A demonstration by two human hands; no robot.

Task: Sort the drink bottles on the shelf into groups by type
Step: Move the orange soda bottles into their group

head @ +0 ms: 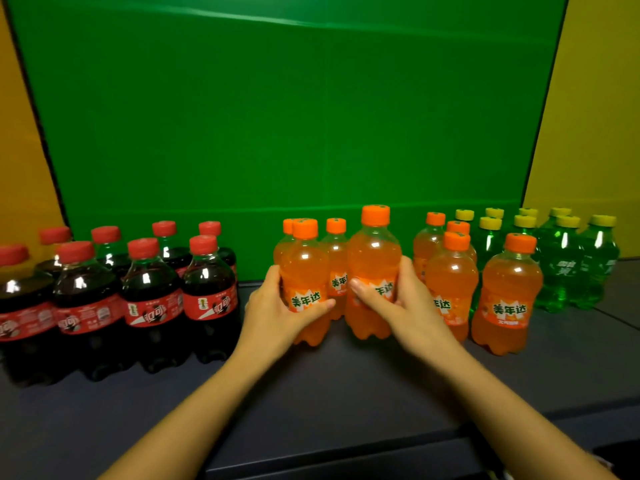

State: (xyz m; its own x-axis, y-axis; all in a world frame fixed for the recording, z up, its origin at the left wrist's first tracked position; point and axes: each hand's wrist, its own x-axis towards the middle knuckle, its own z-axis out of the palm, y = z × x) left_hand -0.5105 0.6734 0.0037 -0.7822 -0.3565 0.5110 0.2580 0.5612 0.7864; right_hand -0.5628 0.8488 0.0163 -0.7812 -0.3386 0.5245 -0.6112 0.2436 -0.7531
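Note:
Several dark cola bottles with red caps (pixel 152 292) stand grouped at the left of the dark shelf (pixel 311 393). Orange soda bottles fill the middle. My left hand (pixel 277 303) grips one orange bottle (pixel 304 265) at its label. My right hand (pixel 398 303) grips a second orange bottle (pixel 375 251), which stands slightly higher than its neighbours. Two more orange bottles stand behind them, and three others (pixel 509 292) stand to the right. Several green soda bottles with yellow caps (pixel 568 261) are grouped at the far right.
A green panel (pixel 294 116) forms the back wall behind the bottles, with yellow panels (pixel 595 116) at both sides. The shelf's front edge (pixel 329 455) runs below my forearms.

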